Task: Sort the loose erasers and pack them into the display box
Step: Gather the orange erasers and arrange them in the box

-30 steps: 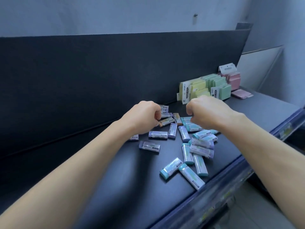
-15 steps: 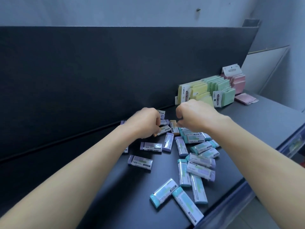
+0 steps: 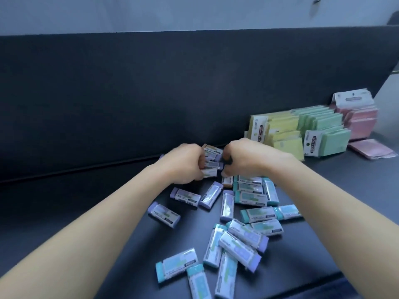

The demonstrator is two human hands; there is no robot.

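Note:
Several wrapped erasers lie loose on a dark shelf (image 3: 75, 212): teal-ended ones (image 3: 258, 214) to the right and front, purple-ended ones (image 3: 185, 197) toward the left. My left hand (image 3: 185, 164) is curled around a small stack of erasers (image 3: 212, 157), purple and orange-ended, held at the back of the pile. My right hand (image 3: 241, 158) is closed against the same stack from the right, fingers curled down. What my right fingers pinch is hidden. No display box is in view.
Packs of sticky notes stand against the dark back panel (image 3: 151, 93) at right: yellow (image 3: 278, 130), green (image 3: 323, 130), pink (image 3: 362, 119). One pink pack (image 3: 371, 148) lies flat beyond them. The shelf's front edge (image 3: 323, 285) runs along the lower right.
Both hands have drawn together at the back of the pile, and a stack of erasers now shows between them. The view has shifted lower and closer to the shelf.

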